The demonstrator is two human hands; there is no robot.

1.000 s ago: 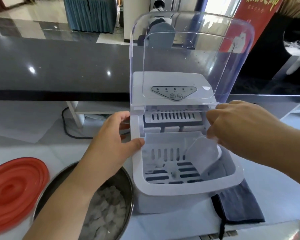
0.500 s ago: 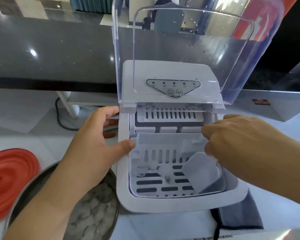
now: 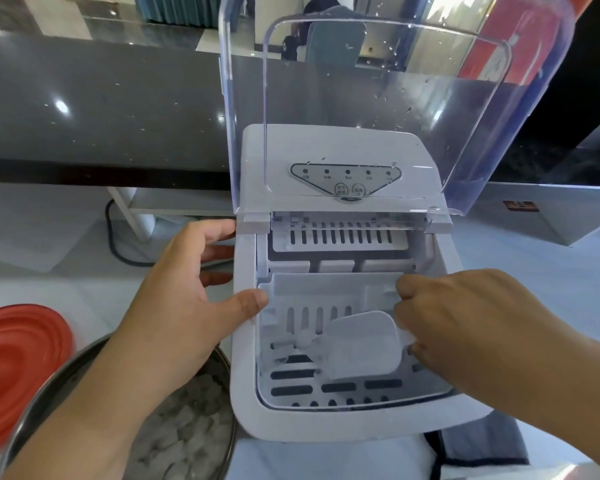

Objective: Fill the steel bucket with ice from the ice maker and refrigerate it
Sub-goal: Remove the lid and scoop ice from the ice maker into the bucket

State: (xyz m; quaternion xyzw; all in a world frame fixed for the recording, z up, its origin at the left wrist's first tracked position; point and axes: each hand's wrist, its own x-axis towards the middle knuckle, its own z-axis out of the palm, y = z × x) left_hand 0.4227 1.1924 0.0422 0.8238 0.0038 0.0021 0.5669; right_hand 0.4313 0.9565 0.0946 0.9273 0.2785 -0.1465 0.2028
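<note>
A white ice maker (image 3: 326, 424) stands in front of me with its clear lid (image 3: 395, 81) raised upright. My left hand (image 3: 187, 306) grips its left wall, thumb hooked over the inner rim. My right hand (image 3: 465, 323) is inside the slotted ice basket (image 3: 326, 292), holding a translucent scoop (image 3: 364, 344) whose mouth lies low toward the basket's left. Only a few ice pieces (image 3: 291, 344) show on the basket floor. The steel bucket (image 3: 228, 365) sits at the lower left beside the machine, under my left forearm, with ice cubes (image 3: 187, 438) in it.
A red round lid (image 3: 18, 368) lies flat left of the bucket. A dark cloth (image 3: 482, 441) sticks out from under the machine's right front corner. A black cable (image 3: 115, 251) loops behind on the left. A dark glossy counter (image 3: 101, 116) runs across the back.
My right hand has dropped deeper into the basket and swung the scoop down toward the left. My left hand has kept its grip on the machine's left wall.
</note>
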